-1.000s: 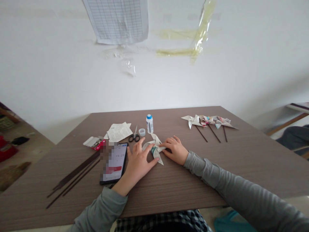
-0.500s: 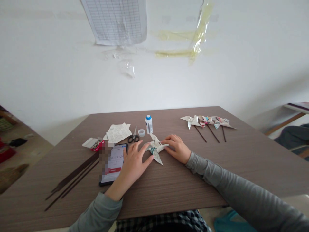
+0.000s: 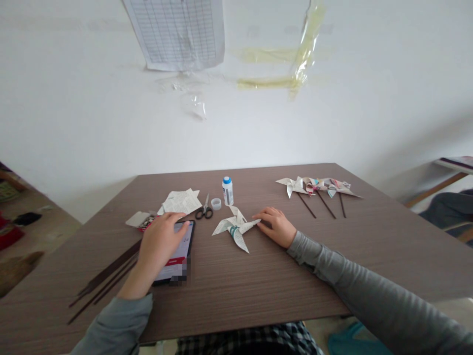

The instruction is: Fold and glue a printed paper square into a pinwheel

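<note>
A folded newsprint pinwheel head (image 3: 235,228) lies flat on the brown table (image 3: 258,286) in front of me. My right hand (image 3: 275,225) rests on the table beside it, fingers loosely curled, fingertips touching its right blade. My left hand (image 3: 158,242) hovers over a black phone (image 3: 178,254), fingers stretched out, holding nothing. Several thin dark sticks (image 3: 107,276) lie just left of the phone.
Behind the pinwheel stand a white glue bottle (image 3: 228,190) with its cap (image 3: 216,203) off, scissors (image 3: 204,211), cut newspaper sheets (image 3: 180,201) and a small open box (image 3: 141,220). Three finished pinwheels on sticks (image 3: 318,190) lie at the far right. A wall rises behind the table.
My left hand has let go of the pinwheel head and moved left over the phone. My right hand stays at the right blade.
</note>
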The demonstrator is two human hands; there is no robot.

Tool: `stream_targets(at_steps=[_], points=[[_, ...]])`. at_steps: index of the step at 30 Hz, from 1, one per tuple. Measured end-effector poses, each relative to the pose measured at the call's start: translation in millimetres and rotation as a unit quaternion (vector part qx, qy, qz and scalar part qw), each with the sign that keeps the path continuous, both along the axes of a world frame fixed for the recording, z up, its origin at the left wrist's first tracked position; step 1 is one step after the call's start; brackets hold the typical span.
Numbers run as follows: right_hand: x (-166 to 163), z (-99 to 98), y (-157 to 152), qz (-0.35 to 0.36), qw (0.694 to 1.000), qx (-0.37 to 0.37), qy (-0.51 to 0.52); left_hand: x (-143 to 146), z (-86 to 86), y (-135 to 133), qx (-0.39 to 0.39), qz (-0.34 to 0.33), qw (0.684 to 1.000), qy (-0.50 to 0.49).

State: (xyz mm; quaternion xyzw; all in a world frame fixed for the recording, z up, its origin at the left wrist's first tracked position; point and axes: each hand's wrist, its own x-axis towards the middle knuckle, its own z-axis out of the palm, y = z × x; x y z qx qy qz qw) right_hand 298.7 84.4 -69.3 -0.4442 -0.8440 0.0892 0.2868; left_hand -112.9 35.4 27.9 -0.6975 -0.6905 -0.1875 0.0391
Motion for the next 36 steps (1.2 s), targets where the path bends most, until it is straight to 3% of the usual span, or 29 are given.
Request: stream_targets(at_steps=[5, 10, 21, 36], points=[[1, -0.4, 0, -0.01, 1.0, -0.014, 0.001, -32, 25.5, 10, -0.065, 0.112, 0.989, 0.077], [1, -0.5, 1, -0.019, 1.0, -0.022, 0.001, -56, 28.8, 18, -0.091, 0.183, 0.973, 0.109], [3, -2.9, 1, -0.013, 1.0, -0.021, 0.01, -74, 23.6, 28, -0.099, 0.166, 0.977, 0.093], [6, -8.8, 4, 0.002, 1.0, 0.004, 0.03, -56, 34.3, 25, -0.123, 0.175, 0.969, 0.121]])
